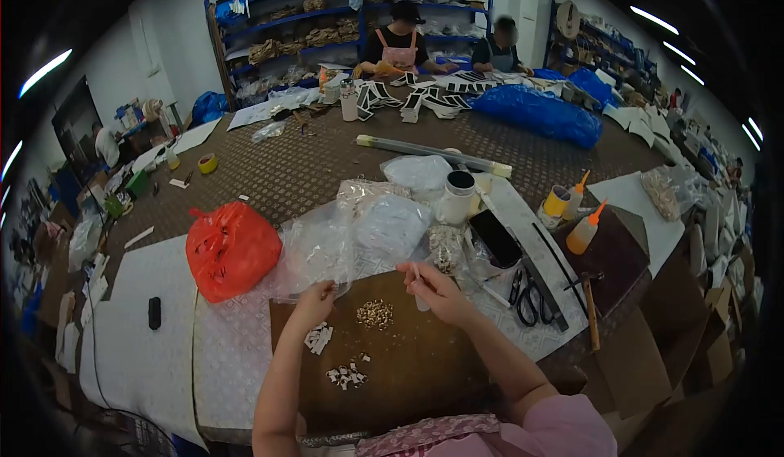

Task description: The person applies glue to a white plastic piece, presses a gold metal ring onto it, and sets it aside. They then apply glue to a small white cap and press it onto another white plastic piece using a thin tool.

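Observation:
My left hand [317,302] is closed in a pinch beside the clear plastic bags [314,249]; whatever lies between its fingertips is too small to make out. My right hand [437,295] is closed around a pale, translucent thing [420,298], mostly hidden by the fingers. Both hands are above a brown board [425,351]. On the board, between my forearms, lie a heap of small gold-coloured metal pieces [375,315], some short white strips [318,338] and a pile of small white pieces with metal on them [347,375].
A red plastic bag [233,251] stands to the left. Rightward lie a phone [495,238], scissors [535,300], a hammer [591,314] and orange-tipped bottles [584,232]. A white jar [456,198] stands ahead. Two people sit across the table near a blue wrapped bundle [539,114].

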`<action>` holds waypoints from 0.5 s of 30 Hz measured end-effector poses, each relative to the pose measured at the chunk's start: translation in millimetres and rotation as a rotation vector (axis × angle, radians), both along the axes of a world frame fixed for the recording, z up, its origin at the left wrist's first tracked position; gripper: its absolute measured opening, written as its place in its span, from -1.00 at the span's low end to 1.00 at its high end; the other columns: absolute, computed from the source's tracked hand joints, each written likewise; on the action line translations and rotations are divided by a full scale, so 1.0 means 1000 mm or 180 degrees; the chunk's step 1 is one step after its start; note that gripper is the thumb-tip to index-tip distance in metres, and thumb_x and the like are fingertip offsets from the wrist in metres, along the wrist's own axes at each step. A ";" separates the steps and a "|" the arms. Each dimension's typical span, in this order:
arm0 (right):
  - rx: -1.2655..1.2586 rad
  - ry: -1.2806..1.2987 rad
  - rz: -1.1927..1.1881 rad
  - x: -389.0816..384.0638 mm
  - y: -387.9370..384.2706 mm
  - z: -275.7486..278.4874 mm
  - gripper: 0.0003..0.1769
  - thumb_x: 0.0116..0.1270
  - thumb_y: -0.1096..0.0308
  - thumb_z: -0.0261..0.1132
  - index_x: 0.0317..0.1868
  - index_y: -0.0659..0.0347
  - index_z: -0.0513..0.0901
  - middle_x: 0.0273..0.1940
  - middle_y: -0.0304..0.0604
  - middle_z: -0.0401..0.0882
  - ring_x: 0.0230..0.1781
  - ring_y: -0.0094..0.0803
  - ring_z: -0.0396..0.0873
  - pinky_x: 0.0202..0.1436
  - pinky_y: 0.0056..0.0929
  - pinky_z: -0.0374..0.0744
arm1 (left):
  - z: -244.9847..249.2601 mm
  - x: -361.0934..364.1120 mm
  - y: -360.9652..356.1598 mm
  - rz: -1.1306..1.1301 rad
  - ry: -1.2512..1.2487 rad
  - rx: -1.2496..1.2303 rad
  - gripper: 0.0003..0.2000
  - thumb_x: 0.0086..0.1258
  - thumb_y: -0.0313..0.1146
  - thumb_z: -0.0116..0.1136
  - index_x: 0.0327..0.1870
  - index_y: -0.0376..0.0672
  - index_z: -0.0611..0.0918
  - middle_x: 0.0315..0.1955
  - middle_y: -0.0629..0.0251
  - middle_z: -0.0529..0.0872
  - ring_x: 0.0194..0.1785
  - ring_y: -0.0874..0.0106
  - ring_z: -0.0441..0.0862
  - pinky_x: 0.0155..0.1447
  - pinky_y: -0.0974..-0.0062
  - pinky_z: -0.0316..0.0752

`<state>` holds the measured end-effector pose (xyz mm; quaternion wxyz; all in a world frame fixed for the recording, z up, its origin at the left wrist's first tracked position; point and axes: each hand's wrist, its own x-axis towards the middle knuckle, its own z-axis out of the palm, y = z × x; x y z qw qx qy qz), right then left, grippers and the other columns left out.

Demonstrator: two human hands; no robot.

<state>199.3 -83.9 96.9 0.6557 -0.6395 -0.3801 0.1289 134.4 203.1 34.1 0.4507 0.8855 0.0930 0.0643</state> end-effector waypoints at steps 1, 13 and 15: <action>0.0025 -0.0144 -0.0023 -0.004 -0.001 -0.001 -0.75 0.43 0.49 0.03 0.07 0.30 0.48 -0.14 -0.24 0.40 -0.18 -0.56 0.41 -0.01 -0.58 0.42 | 0.010 -0.011 -0.008 -0.0099 0.0119 0.0157 -0.73 0.36 -0.39 0.04 0.04 -0.23 0.60 -0.38 0.02 0.70 -0.36 0.37 0.69 -0.26 0.43 0.53; 0.0860 0.1183 0.0183 -0.042 -0.017 -0.019 -0.62 0.40 0.44 0.15 0.21 0.27 0.45 0.08 -0.22 0.39 0.11 -0.52 0.44 0.14 -0.49 0.43 | 0.033 -0.051 -0.173 -0.0287 -0.0972 -0.2385 -0.60 0.31 -0.62 0.13 0.17 -0.26 0.41 -0.06 0.24 0.60 -0.06 0.52 0.57 0.00 0.59 0.51; 0.0658 0.0952 -0.0273 -0.046 -0.027 -0.035 -0.50 0.37 0.44 0.21 0.30 0.22 0.36 0.17 -0.18 0.35 0.21 -0.47 0.37 0.19 -0.47 0.41 | 0.019 -0.052 -0.177 0.0055 -0.0708 -0.2283 -0.69 0.30 -0.59 0.17 0.07 -0.29 0.50 -0.16 0.31 0.64 -0.14 0.57 0.58 -0.06 0.64 0.51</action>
